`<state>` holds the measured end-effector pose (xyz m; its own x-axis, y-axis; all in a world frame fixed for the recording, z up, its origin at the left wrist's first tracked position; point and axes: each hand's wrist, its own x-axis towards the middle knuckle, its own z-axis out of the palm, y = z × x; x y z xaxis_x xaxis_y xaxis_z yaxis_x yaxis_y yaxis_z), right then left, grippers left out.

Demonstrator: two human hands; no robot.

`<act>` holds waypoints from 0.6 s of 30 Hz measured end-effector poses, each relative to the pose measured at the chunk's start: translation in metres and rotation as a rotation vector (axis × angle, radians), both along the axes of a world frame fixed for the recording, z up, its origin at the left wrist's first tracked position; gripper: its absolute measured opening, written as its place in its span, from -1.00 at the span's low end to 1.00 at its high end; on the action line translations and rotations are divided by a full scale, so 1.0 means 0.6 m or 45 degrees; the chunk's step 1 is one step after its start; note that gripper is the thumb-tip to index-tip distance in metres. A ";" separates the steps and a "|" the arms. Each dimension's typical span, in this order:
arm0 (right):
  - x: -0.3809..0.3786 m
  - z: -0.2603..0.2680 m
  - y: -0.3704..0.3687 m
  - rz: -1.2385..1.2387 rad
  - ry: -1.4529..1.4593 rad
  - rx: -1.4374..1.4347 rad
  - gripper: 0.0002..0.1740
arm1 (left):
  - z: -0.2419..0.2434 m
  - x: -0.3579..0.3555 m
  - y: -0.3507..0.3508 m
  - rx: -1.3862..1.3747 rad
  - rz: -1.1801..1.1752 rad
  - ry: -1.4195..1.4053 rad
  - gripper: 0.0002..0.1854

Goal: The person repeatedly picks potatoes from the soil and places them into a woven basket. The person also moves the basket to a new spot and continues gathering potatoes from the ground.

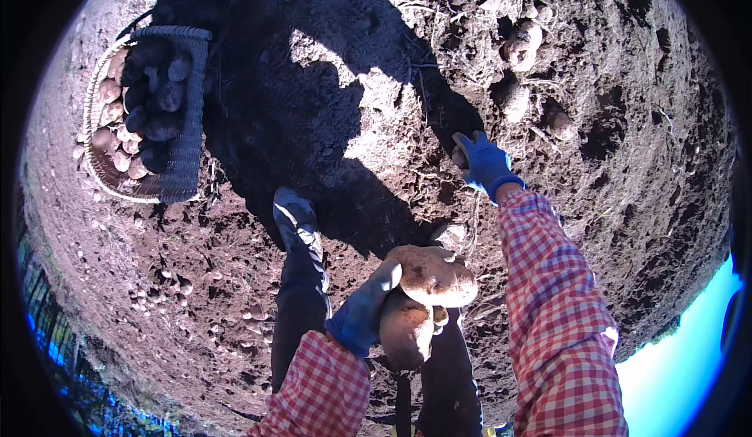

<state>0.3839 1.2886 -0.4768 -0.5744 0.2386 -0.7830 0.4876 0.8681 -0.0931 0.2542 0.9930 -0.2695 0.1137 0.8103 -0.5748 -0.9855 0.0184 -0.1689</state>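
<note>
My left hand, in a blue and grey work glove, grips a clump of large, soil-dusted potatoes. One potato rests on top and another hangs below it, with a smaller one at the side. My right hand, also gloved, is stretched out low over the soil. Its fingers and thumb are around a small brownish potato, partly hidden by the glove. Below that hand, a pale potato lies on the ground, partly covered by the held clump.
At the left stands a woven scoop-shaped basket holding several potatoes. More potatoes lie half-buried at upper right, among roots and holes. Small potatoes are scattered at lower left. My shoe is on the soil, within a large shadow.
</note>
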 end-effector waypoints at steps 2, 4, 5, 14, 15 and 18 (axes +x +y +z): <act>0.008 -0.015 -0.027 -0.293 0.003 -0.040 0.04 | 0.002 -0.006 -0.002 -0.097 -0.029 -0.047 -0.05; 0.022 -0.021 -0.048 -0.528 -0.023 -0.079 0.03 | 0.002 -0.009 -0.005 -0.130 -0.044 -0.163 -0.10; 0.028 -0.022 -0.051 -0.640 0.000 -0.011 0.02 | 0.000 -0.010 -0.008 -0.070 -0.017 -0.135 -0.07; 0.093 0.082 -0.115 -1.595 0.325 -0.827 -0.42 | -0.025 0.004 -0.041 0.096 0.180 -0.257 -0.13; 0.099 0.092 -0.139 -1.384 0.471 -0.886 -0.47 | -0.024 0.002 -0.044 0.057 0.176 -0.352 -0.13; 0.113 0.145 -0.221 -1.569 -0.338 -1.594 -0.48 | -0.008 -0.013 -0.050 -0.024 0.059 -0.181 -0.11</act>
<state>0.4516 1.1562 -0.3896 -0.3805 -0.3631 -0.8505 0.8501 -0.4994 -0.1671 0.2462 0.9631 -0.2745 0.1575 0.8059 -0.5707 -0.9513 -0.0313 -0.3068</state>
